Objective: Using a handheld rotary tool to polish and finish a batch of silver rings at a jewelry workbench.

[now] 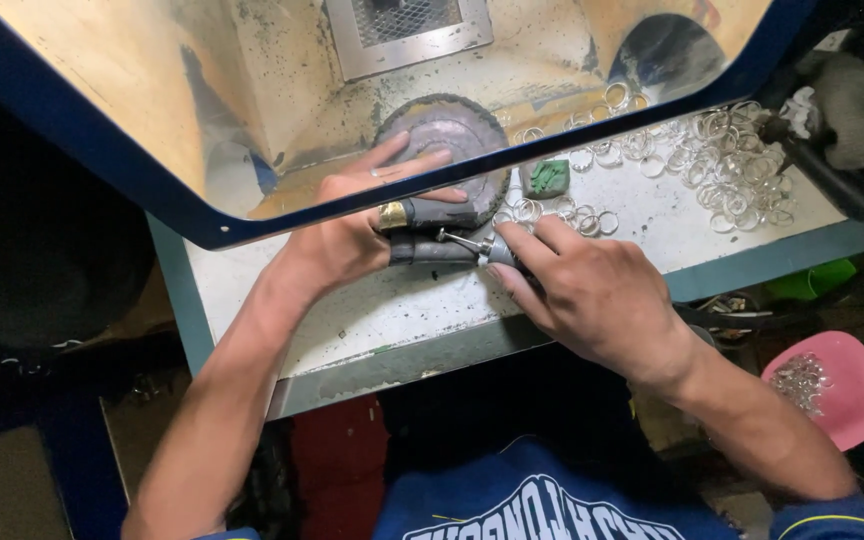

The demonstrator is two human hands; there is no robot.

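- Nearest us, our right hand [607, 300] has its fingers [537, 243] pinched around a small rotary tool [487, 248], its thin bit pointing left
- Our left hand [347, 235] lies on the surface [392, 310] with its fingers closed about a dark tapered mandrel [432, 215]; it looks stiff and heavy, best gripped along its thick shaft
- Beyond, silver rings [722, 165] lie scattered: light, slippery, easily knocked
- Farther back, a round dark disc [452, 130] shows behind the shield
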